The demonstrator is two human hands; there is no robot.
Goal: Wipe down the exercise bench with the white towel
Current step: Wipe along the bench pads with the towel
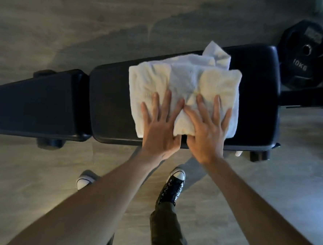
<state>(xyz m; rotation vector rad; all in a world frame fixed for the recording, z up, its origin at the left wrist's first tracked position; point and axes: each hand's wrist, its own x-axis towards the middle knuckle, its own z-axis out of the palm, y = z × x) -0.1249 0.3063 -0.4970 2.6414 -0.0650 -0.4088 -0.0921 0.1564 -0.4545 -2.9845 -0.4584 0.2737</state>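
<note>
A black padded exercise bench (110, 104) lies crosswise below me, its smaller seat pad (35, 103) at the left. A crumpled white towel (182, 78) is spread over the right half of the long pad. My left hand (160, 126) lies flat on the towel's near edge with fingers spread. Right beside it, my right hand (205, 129) lies flat on the towel too, fingers apart. The index fingers almost touch. Neither hand grips the cloth; both palms rest on it at the bench's near edge.
Black weight plates (301, 55), one marked 10 KG, lean at the far right beyond the bench end. Bench feet (49, 143) stick out onto the wooden floor. My black sneakers (171, 187) stand on the floor just in front of the bench.
</note>
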